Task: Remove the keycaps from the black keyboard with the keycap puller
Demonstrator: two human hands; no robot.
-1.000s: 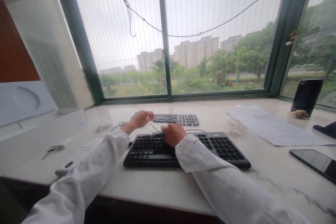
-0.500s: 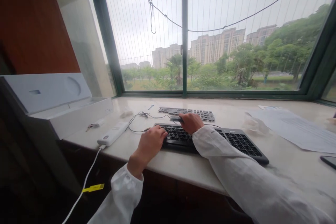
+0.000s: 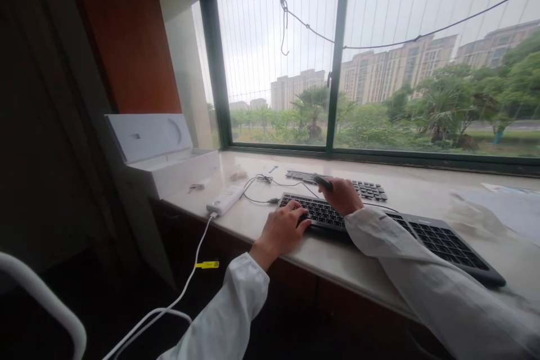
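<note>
The black keyboard lies along the counter's front edge, its key field showing as a grid of dark squares. At its left front corner, my left hand has thumb and fingers closed around the edge. My right hand is raised over the keyboard's back edge, wrapped around a small dark object with a rounded end; its kind is unclear. Just behind, rows of loose dark keycaps lie on the counter, partly covered by my right hand. A thin black cable lies coiled to the left.
A white power bank with a white cable sits near the front edge. An open white box stands at left. Clear plastic and paper sheets lie at right. The window closes off the back.
The view has turned left, so everything sits further right in it. My right hand has tilted the dark object up, off the keyboard's back edge. My left hand's fingers have shifted at the corner.
</note>
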